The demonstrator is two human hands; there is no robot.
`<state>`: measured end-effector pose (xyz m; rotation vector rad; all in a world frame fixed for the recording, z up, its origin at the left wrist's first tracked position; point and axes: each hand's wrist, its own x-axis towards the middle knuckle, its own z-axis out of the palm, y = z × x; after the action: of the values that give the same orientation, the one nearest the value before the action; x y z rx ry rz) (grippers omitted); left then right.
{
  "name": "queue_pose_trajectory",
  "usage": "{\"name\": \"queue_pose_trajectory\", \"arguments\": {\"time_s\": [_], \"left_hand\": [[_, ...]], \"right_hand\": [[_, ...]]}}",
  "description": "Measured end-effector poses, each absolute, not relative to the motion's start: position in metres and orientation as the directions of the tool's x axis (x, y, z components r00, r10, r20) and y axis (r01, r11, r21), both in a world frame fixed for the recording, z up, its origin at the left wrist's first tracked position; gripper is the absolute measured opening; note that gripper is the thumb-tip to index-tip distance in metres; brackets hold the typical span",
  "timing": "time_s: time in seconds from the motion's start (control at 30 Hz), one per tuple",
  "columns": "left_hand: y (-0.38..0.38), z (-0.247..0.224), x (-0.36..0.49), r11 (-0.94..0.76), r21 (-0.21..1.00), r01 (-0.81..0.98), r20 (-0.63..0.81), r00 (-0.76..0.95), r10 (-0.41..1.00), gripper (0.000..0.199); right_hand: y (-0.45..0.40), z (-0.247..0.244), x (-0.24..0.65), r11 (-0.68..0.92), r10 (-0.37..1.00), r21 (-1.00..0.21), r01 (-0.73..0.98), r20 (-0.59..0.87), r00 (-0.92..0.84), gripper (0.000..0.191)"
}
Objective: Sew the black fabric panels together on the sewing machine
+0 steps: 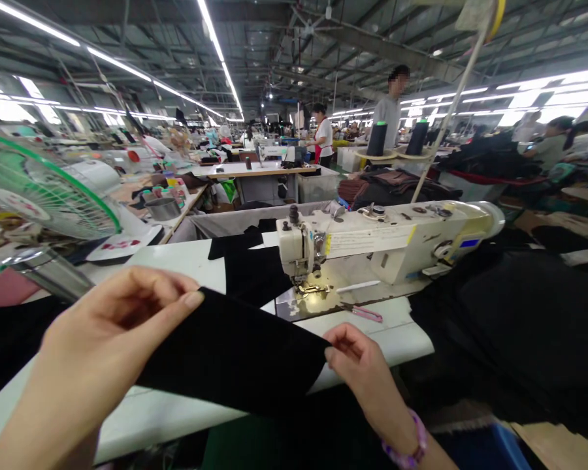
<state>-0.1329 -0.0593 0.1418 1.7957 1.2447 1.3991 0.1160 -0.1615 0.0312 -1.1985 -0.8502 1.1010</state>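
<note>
A black fabric piece [240,349] is stretched between my hands in front of the sewing machine. My left hand [122,320] pinches its upper left corner between thumb and fingers. At the right corner, my right hand [353,352] grips the edge with thumb and fingertips. The sewing machine [362,241] stands just beyond, its lamp lighting the needle area and presser foot. Pink-handled thread snips [365,314] and a white pen-like stick [357,286] lie on the machine bed. More black fabric pieces [255,271] rest on the table left of the needle.
A green-rimmed fan [49,189] and a steel flask [51,271] stand at the left. Black fabric [514,326] is heaped at the right. Two dark thread cones [377,139] sit behind the machine. Other people are farther back, one in a red apron [319,140].
</note>
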Motion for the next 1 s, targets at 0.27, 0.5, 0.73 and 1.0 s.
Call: {"name": "queue_pose_trajectory", "arguments": {"time_s": [0.27, 0.5, 0.73, 1.0], "left_hand": [[0.025, 0.075, -0.041, -0.515, 0.622, 0.59, 0.027, 0.641, 0.767, 0.016], [0.025, -0.004, -0.031, -0.471, 0.69, 0.55, 0.082, 0.586, 0.806, 0.015], [0.037, -0.002, -0.028, -0.448, 0.701, 0.555, 0.081, 0.563, 0.823, 0.012], [0.076, -0.001, -0.003, -0.442, 0.678, 0.588, 0.076, 0.541, 0.838, 0.017]], "right_hand": [[-0.203, -0.065, 0.079, -0.167, 0.912, -0.876, -0.452, -0.311, 0.268, 0.02], [-0.213, -0.077, 0.094, 0.126, 0.922, -0.948, 0.293, 0.22, 0.317, 0.006], [-0.204, -0.066, 0.12, 0.53, 0.752, -0.544, 0.65, 0.657, -0.063, 0.029], [-0.175, -0.044, 0.114, 0.375, 0.795, -0.476, 0.796, 0.607, -0.011, 0.02]]}}
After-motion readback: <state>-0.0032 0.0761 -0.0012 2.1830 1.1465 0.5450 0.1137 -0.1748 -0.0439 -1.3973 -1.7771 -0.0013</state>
